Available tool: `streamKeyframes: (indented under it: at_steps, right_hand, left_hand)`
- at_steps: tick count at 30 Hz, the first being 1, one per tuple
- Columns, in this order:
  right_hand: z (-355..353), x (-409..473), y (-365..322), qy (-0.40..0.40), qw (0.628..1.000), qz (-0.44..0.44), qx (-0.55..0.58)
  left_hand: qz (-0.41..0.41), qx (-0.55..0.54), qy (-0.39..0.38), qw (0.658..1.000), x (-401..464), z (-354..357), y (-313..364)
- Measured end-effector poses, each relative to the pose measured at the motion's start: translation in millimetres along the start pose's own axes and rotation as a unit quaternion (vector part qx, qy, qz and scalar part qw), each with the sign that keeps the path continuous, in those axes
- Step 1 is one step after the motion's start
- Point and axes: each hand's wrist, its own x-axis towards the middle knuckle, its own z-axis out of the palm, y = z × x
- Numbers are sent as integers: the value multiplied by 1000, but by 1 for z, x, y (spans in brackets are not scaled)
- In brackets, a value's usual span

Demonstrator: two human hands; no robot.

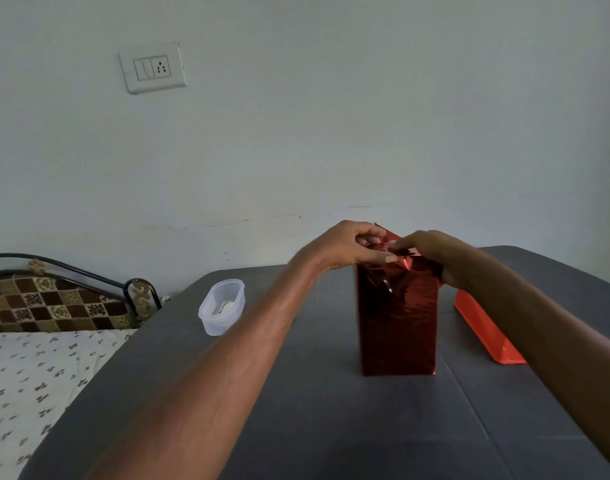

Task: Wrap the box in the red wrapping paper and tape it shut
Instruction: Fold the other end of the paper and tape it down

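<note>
Bare forearms reaching in, left hand (345, 245) and right hand (431, 249) fingers pinching crumpled top folds, upright box (399, 323) in shiny red paper

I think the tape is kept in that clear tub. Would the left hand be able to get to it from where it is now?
Probably yes. The clear tub stands open-topped on the table, left of the wrapped box, with nothing between it and the left hand. That hand would first have to let go of the paper fold.

Single head-worn wide-angle view, looking forward and slightly down across the table (296, 427) toward the wall (331, 116); forearms reach in from the bottom edge, close to the lens.
</note>
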Motion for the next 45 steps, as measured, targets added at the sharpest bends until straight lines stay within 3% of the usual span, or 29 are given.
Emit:
streamKeyframes:
  at_steps: [4,8,11,16,19,21,23,26,32,36,40,45]
  right_hand:
    - [-2,-3,3,9,1000,-2,24]
    - [-3,-2,6,25,998,5,59]
    - [-4,-3,8,33,995,-13,92]
    - [-23,-26,27,116,955,-263,70]
    - [-29,-44,42,78,931,-354,-46]
    - [-30,-47,49,77,922,-364,-107]
    - [-32,-47,50,83,921,-360,-123]
    - [-31,-47,48,113,919,-357,-121]
    - [-23,-39,51,139,923,-356,-39]
    - [-20,-35,54,126,924,-361,19]
    - [-16,-35,56,110,925,-353,87]
    - [-14,-38,58,129,925,-350,73]
  left_hand:
    - [-2,-96,55,994,-4,-1,-5]
    - [24,-77,139,987,-12,-6,0]
    - [29,-69,94,993,-27,-10,21]
    - [59,108,-12,992,-54,4,47]
    - [111,231,62,965,-52,18,51]
    - [131,243,128,953,-45,21,52]
    - [118,190,158,962,-36,14,52]
    - [85,99,163,978,-28,-4,57]
    - [48,34,167,984,-17,-21,61]
    - [17,100,109,989,-13,-14,60]
    - [53,109,178,977,-5,-10,60]
    - [93,91,155,979,-4,-16,61]
